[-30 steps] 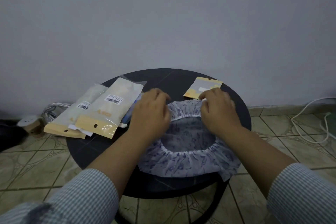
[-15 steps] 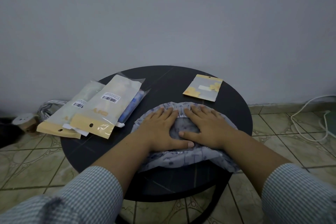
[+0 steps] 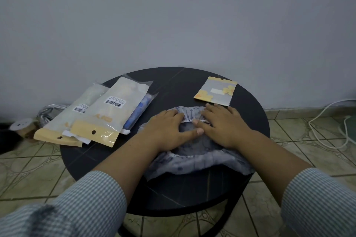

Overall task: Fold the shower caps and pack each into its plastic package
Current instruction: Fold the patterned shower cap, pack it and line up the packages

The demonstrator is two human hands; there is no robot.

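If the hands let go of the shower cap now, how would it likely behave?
The shower cap is probably floppy: it wrinkles and lies flat under the left hand and right hand. Its gathered elastic edge suggests the fold may spring open. It looks thin and light, so it would likely slide easily on the smooth table.

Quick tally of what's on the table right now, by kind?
Shower caps being folded: 1, the patterned shower cap under the left hand and right hand.
Filled packages: 3.
Flat yellow-flowered package: 1.
Total: 5.
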